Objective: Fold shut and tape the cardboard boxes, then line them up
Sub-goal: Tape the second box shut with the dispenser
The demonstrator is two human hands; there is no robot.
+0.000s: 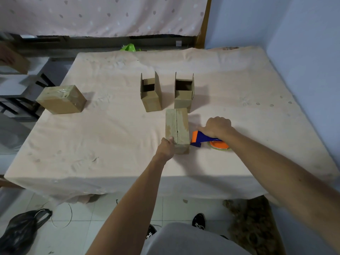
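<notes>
Left grip (165, 146) held the folded box (177, 128), right grip (218, 127) the tape dispenser (203, 138) — taped box (61, 100) far left, two open boxes (151, 97) (184, 101) behind.

- Left grip (166, 144): arm extended forward, fingers curled on box (177, 129) corner.
- Right grip (218, 127): arm extended, knuckles up, closed round dispenser (204, 138) handle.

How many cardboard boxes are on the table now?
4: taped box far left; left open box and right open box mid-table; closed box held by the left hand.
</notes>
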